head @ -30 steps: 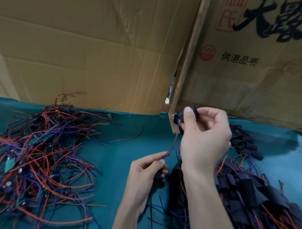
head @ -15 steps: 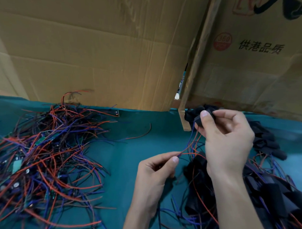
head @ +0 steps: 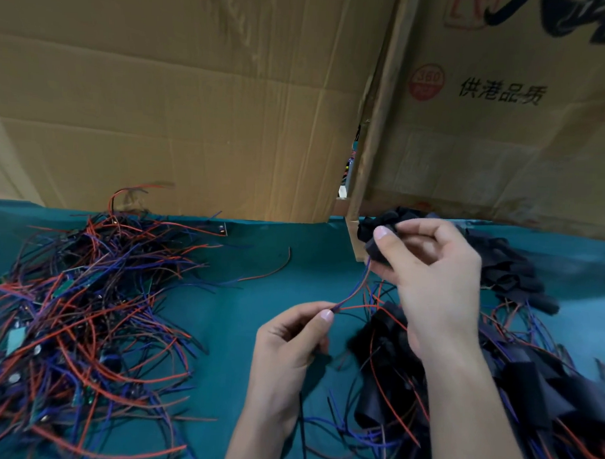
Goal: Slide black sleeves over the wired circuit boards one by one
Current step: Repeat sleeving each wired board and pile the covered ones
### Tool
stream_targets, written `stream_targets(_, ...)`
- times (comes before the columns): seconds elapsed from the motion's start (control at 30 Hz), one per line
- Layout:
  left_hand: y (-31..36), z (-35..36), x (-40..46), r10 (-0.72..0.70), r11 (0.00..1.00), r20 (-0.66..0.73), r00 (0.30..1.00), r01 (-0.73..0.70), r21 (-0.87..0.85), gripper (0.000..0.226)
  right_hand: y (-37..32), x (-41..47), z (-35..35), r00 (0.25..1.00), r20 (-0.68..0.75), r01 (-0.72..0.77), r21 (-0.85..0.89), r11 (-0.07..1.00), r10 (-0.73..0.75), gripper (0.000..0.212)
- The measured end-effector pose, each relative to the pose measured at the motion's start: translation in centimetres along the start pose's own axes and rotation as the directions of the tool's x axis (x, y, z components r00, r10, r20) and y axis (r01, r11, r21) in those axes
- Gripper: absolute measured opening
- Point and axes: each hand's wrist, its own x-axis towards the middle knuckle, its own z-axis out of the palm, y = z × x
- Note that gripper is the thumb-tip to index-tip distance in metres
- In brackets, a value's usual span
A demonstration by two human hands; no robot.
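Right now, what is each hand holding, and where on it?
The right hand pinches a black sleeve at its end; the left hand pinches the red and blue wires trailing from it.

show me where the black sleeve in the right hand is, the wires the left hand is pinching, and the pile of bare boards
black sleeve [head: 374, 249], head view, lower end below the thumb.
wires [head: 355, 290], head view, taut stretch between the hands.
pile of bare boards [head: 82, 311], head view, middle of the tangle.

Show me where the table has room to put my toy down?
The bare green cloth between the wire pile and the two hands is free, up to the cardboard. A smaller bare patch lies far right, behind the sleeves. Left and lower right are crowded with wires and sleeved boards.
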Motion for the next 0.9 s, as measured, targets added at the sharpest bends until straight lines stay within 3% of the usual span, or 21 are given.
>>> stream_targets(0.1,0.05,-0.05,0.09,-0.013,0.999,-0.013,1.000,0.012,-0.042,0.021,-0.31,-0.12,-0.16,0.992,0.108,-0.078,0.056,0.995,0.071,0.016)
stream_targets(0.17,0.11,-0.04,0.13,-0.027,0.996,-0.018,0.999,0.026,-0.081,0.025,-0.38,-0.06,-0.26,0.992,0.105,-0.077,0.061,0.995,0.070,0.017)
stream_targets(0.27,0.13,-0.02,0.13,-0.038,0.994,-0.025,0.999,0.036,-0.107,0.029,-0.29,0.01,-0.35,0.996,0.079,-0.034,-0.011,0.999,0.034,0.017)
stream_targets(0.47,0.16,-0.17,0.14,-0.065,0.992,-0.040,0.997,0.060,-0.107,0.024,-0.09,-0.04,-0.51,0.983,0.178,-0.037,-0.079,0.996,0.050,0.017)
stream_targets(0.63,0.31,-0.02,0.17,-0.100,0.983,-0.059,0.993,0.090,-0.162,0.010,-0.12,-0.09,-0.71,0.952,0.256,-0.203,0.113,0.973,0.169,0.016)
stream_targets(0.9,0.56,0.10,0.22,-0.136,0.974,-0.067,0.988,0.121,-0.194,0.009,0.51,-0.43,-0.54,0.911,0.342,-0.263,0.047,0.964,0.232,0.019)
